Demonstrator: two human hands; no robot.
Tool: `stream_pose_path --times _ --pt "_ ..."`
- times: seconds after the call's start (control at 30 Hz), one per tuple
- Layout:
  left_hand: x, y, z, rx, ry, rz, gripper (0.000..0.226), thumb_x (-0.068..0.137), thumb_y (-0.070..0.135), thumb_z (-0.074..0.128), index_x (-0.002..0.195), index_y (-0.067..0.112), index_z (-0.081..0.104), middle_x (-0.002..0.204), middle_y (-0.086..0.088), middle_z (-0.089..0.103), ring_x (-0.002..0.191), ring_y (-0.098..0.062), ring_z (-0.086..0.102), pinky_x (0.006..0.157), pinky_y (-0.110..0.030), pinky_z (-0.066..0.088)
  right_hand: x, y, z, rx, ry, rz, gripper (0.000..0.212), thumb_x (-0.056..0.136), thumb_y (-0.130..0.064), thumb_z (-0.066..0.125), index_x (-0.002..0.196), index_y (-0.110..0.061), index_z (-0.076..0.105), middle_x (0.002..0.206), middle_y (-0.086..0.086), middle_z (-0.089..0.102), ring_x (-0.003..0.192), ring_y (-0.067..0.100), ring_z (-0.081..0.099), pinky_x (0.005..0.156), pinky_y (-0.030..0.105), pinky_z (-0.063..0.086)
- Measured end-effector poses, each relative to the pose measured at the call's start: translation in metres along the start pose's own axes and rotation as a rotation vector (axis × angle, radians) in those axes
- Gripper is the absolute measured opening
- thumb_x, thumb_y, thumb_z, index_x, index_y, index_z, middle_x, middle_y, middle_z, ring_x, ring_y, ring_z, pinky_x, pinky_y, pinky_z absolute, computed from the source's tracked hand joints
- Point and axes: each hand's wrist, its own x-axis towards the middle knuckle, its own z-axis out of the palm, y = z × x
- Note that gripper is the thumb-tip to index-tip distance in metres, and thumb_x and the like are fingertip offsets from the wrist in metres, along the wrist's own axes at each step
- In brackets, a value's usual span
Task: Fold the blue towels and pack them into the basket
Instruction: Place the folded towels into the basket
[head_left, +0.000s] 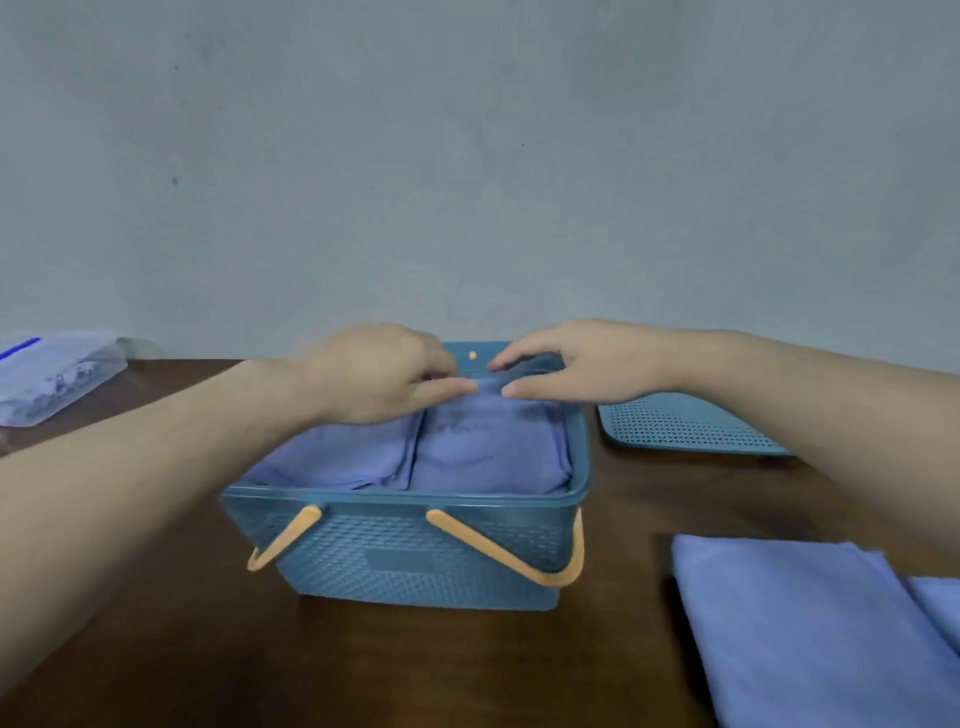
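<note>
A blue perforated basket with orange handles stands in the middle of the dark wooden table. Two folded blue towels lie side by side in it, the left towel and the right towel. Both hands reach over the basket's far end. My left hand has curled fingers and pinches the far edge of the right towel with its thumb. My right hand pinches the same edge between index finger and thumb. Another blue towel lies flat on the table at the near right.
A blue perforated lid lies flat to the right of the basket. At the far left sits a clear plastic bag. A second piece of blue cloth shows at the right edge. A grey wall rises behind the table.
</note>
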Motion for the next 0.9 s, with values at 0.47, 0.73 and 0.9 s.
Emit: stream_pose_path --times 0.47,0.73,0.9 --pt "0.072 0.260 0.046 -0.190 -0.185 0.375 0.035 0.092 0.062 0.055 0.112 0.035 0.063 0.094 0.017 0.054 0.085 -0.003 0.049 0.072 -0.027 0.039 -0.242 0.115 0.018 -0.036 -0.007 0.114 0.026 0.093 -0.040 0.068 0.119 -0.033 0.069 0.113 -0.021 0.067 0.105 0.000 0.061 0.094 0.024 0.047" --pt "0.050 0.309 0.090 -0.202 -0.263 0.250 0.035 0.076 0.065 0.064 0.101 0.043 0.052 0.098 0.020 0.055 0.087 -0.002 0.052 0.078 -0.031 0.050 -0.295 0.136 0.062 -0.076 -0.171 0.045 0.043 0.088 -0.053 0.070 0.127 -0.036 0.061 0.120 -0.024 0.063 0.108 -0.003 0.055 0.093 0.018 0.043" --pt "0.035 0.317 0.103 -0.209 -0.222 0.241 0.047 0.083 0.055 0.066 0.122 0.034 0.051 0.117 0.016 0.050 0.105 -0.008 0.049 0.083 -0.035 0.048 -0.306 0.153 0.084 -0.154 -0.148 0.011 0.055 0.079 -0.063 0.074 0.120 -0.031 0.056 0.115 -0.018 0.058 0.102 0.008 0.052 0.092 0.034 0.047"
